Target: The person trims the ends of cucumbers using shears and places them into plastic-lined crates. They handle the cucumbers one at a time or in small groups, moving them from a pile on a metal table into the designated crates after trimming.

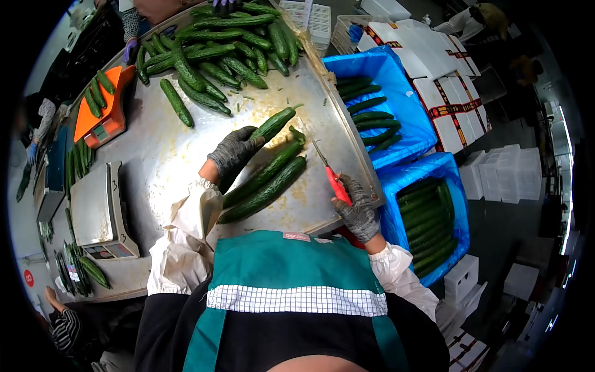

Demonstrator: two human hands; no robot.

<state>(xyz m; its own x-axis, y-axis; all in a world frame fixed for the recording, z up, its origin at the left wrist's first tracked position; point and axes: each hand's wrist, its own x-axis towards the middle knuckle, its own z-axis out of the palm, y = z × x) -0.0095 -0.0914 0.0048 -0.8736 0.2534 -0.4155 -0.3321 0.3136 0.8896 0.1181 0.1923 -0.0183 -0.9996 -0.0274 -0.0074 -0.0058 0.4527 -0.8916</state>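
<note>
Cucumber (276, 124) sits in my left grip (234, 150), curled around its near end over the desk (180, 146). From afar I see my right grip (357, 208), off to the right, clasping scissors (333, 180). Two more cucumbers (265, 193) lie between both grips.

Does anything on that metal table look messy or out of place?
Only minor mess: small green scraps lie scattered near the cucumber pile, and yellowish smears mark the metal table. Both look untidy against the bare surface; the scraps may be stem trimmings. Nothing looks plainly spilled or broken.
</note>
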